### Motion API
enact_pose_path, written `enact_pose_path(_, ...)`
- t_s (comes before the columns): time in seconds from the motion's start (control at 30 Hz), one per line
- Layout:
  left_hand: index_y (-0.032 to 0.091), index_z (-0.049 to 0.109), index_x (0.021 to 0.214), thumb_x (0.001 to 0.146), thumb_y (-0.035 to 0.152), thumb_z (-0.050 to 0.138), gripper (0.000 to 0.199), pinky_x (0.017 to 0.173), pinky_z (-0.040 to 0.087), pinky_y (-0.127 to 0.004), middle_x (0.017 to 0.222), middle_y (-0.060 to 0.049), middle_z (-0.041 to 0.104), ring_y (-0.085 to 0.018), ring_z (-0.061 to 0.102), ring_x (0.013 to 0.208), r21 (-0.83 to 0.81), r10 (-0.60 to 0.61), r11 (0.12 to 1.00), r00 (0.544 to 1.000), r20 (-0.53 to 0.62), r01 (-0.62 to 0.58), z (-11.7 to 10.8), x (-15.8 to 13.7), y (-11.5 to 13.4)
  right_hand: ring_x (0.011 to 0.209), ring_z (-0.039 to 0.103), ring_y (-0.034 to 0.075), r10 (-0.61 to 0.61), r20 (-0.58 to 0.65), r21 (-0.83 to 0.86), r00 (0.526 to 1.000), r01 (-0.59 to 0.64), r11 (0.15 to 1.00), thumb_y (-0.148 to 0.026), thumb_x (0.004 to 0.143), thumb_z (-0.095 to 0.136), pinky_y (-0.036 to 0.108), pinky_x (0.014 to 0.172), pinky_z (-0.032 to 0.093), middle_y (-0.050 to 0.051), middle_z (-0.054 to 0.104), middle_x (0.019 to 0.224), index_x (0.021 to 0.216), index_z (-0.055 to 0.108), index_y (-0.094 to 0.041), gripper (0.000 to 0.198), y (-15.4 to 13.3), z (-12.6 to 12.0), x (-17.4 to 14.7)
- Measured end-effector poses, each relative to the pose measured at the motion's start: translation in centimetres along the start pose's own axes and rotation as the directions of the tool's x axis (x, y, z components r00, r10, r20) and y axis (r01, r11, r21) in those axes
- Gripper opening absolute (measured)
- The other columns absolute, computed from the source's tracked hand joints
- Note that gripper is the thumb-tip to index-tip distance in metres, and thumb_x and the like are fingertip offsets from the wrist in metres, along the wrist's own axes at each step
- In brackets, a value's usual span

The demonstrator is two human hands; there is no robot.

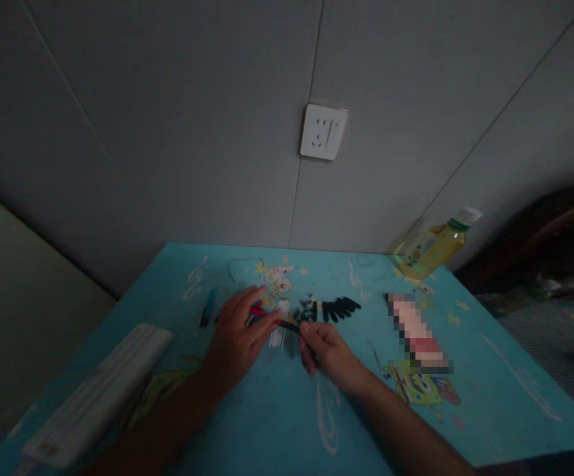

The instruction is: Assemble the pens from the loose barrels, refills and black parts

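Note:
My left hand (240, 330) is closed, thumb and fingertips pinching the red end of a slim black-and-red pen (291, 326). My right hand (325, 349) grips the black end of this pen, which lies almost level between the two hands. Another red piece (256, 309) shows by the left fingers; the hand partly hides it. Beneath the pen, several thin white sticks (278, 336) lie side by side on the table. Just beyond the right hand are several black caps (339, 309) in a row and a scatter of small dark bits (303, 311).
The blue patterned table (267, 416) meets a grey wall with a socket (323, 132). A blue-and-black pen-like item (208, 309) lies left of my hands. Further left is a long white box (101, 393). On the right are a pixelated flat item (418, 334) and a bottle of yellow drink (433, 248).

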State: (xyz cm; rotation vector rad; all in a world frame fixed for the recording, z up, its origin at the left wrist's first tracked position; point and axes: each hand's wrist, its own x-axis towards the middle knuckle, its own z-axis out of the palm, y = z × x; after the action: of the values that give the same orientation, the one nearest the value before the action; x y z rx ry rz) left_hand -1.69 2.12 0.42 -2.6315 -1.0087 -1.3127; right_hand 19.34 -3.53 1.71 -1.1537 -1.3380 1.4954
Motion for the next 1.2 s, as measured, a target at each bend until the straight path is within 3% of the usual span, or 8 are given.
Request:
enact_pose_path(0.1, 0.028, 0.061, 0.128, 0.092, 0.02, 0.058, 0.037, 0.11, 0.035, -0.059, 0.158, -0.008, 0.026, -0.033, 0.031, 0.142, -0.114, -0.192, 0.976, 0.981, -0.036, 0.186, 0.4, -0.1, 0.1, 0.041, 0.043, 0.008, -0.004, 0.069, 0.034, 0.998, 0.002, 0.999, -0.064, 0.093, 0.044, 0.02, 0.043, 0.033, -0.003, 0.055, 0.053, 0.08, 0.059, -0.016, 0.052, 0.3, 1.0, -0.2)
enact_pose_path(0.17, 0.026, 0.055, 0.134, 0.093, 0.025, 0.056, 0.04, 0.11, 0.037, -0.057, 0.156, -0.009, 0.03, -0.032, 0.035, 0.14, -0.254, -0.333, 0.913, 0.943, -0.009, 0.32, 0.7, -0.2, 0.2, 0.043, 0.044, 0.008, -0.004, 0.123, 0.003, 0.992, 0.004, 1.0, -0.062, 0.094, 0.046, 0.02, 0.043, 0.034, -0.002, 0.057, 0.059, 0.086, 0.061, -0.015, 0.049, 0.6, 1.8, -0.6)
enact_pose_path(0.3, 0.023, 0.048, 0.136, 0.093, 0.036, 0.056, 0.046, 0.087, 0.059, -0.043, 0.13, -0.011, 0.059, -0.026, 0.065, 0.108, -0.6, -0.585, 0.531, 0.771, 0.251, 0.598, 0.8, -0.3, 0.9, 0.044, 0.043, 0.007, -0.041, 0.144, -0.238, 0.989, 0.075, 0.968, -0.052, 0.098, 0.043, 0.019, 0.044, 0.033, -0.004, 0.052, 0.054, 0.084, 0.063, -0.016, 0.044, 0.8, 2.9, -1.4)
enact_pose_path(0.4, 0.024, 0.041, 0.14, 0.088, 0.039, 0.064, 0.059, 0.077, 0.062, -0.037, 0.121, -0.009, 0.063, -0.02, 0.07, 0.088, -0.676, -0.652, 0.342, 0.683, 0.329, 0.652, 0.7, -0.2, 1.5, 0.047, 0.044, 0.008, -0.215, 0.154, -0.542, 0.965, 0.264, 0.798, -0.04, 0.098, 0.046, 0.02, 0.048, 0.034, -0.004, 0.051, 0.056, 0.074, 0.061, -0.017, 0.037, 0.6, 3.0, -1.8)
enact_pose_path(0.5, 0.026, 0.028, 0.148, 0.087, 0.038, 0.065, 0.073, 0.07, 0.061, -0.033, 0.124, -0.01, 0.062, -0.015, 0.068, 0.074, -0.691, -0.652, 0.314, 0.677, 0.341, 0.651, 0.5, 0.2, 1.9, 0.05, 0.049, 0.01, -0.313, 0.209, -0.725, 0.927, 0.361, 0.586, -0.037, 0.097, 0.048, 0.023, 0.052, 0.034, -0.002, 0.055, 0.058, 0.072, 0.061, -0.018, 0.034, 0.4, 2.8, -1.8)
enact_pose_path(0.6, 0.025, 0.03, 0.147, 0.09, 0.038, 0.061, 0.067, 0.063, 0.059, -0.031, 0.124, -0.011, 0.062, -0.012, 0.065, 0.063, -0.677, -0.613, 0.3, 0.68, 0.402, 0.672, 0.3, 0.5, 2.2, 0.054, 0.055, 0.012, -0.339, 0.265, -0.774, 0.902, 0.409, 0.483, -0.042, 0.098, 0.047, 0.025, 0.055, 0.037, 0.0, 0.061, 0.061, 0.072, 0.063, -0.019, 0.038, 0.4, 2.6, -1.7)
enact_pose_path(0.83, 0.029, 0.021, 0.15, 0.091, 0.031, 0.061, 0.071, 0.065, 0.057, -0.028, 0.124, -0.01, 0.061, -0.01, 0.066, 0.065, -0.72, -0.523, 0.223, 0.704, 0.48, 0.657, 0.9, 0.0, 2.2, 0.061, 0.06, 0.014, -0.346, 0.168, -0.806, 0.923, 0.331, 0.491, -0.038, 0.103, 0.038, 0.026, 0.063, 0.04, 0.002, 0.065, 0.066, 0.074, 0.063, -0.02, 0.042, 0.3, 1.5, -1.5)
enact_pose_path(1.2, 0.023, 0.039, 0.131, 0.09, 0.03, 0.064, 0.049, 0.06, 0.057, -0.026, 0.127, -0.015, 0.06, -0.011, 0.069, 0.063, -0.745, -0.41, 0.095, 0.708, 0.576, 0.661, 0.4, 0.1, 2.7, 0.061, 0.062, 0.014, -0.335, 0.126, -0.783, 0.934, 0.301, 0.544, -0.034, 0.103, 0.04, 0.025, 0.063, 0.042, 0.001, 0.066, 0.069, 0.079, 0.065, -0.02, 0.037, 0.3, 0.8, -1.2)
